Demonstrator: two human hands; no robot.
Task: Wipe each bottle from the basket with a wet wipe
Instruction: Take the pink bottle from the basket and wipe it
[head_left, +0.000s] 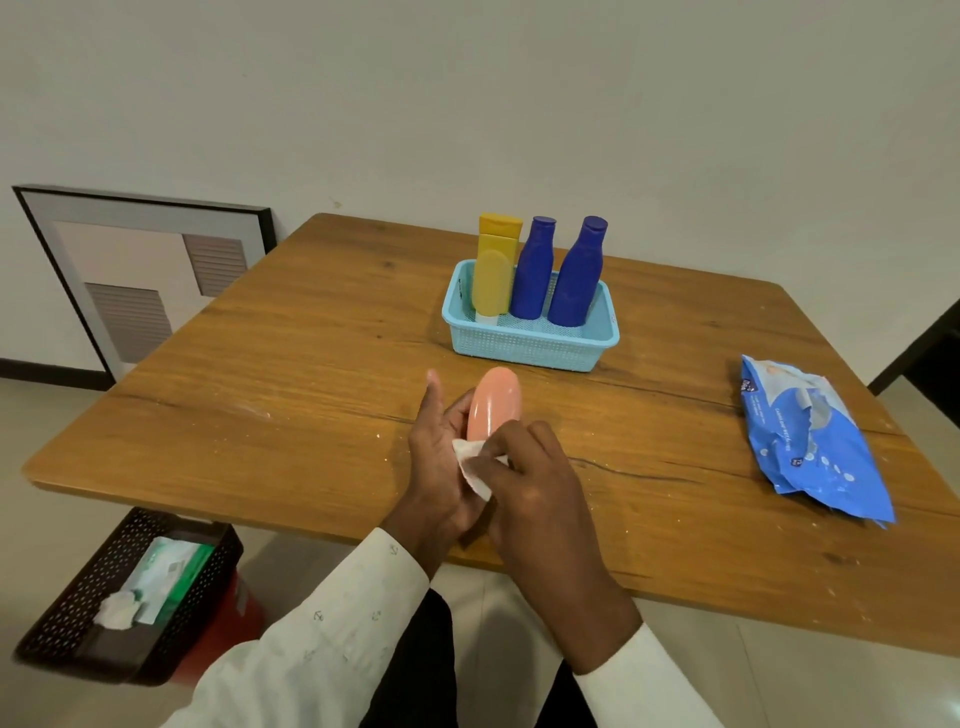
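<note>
Left hand (441, 457) gripping pink bottle (494, 405), right hand (530, 478) pinching wet wipe (472, 467), near table edge (260, 514)

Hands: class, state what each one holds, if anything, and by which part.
The left hand holds the pink bottle by its lower end. The right hand pinches a wet wipe against that bottle.

I see a framed picture (140, 275) at ten o'clock, and a black perforated tray (62, 618) at seven o'clock holding a green packet (171, 571).
</note>
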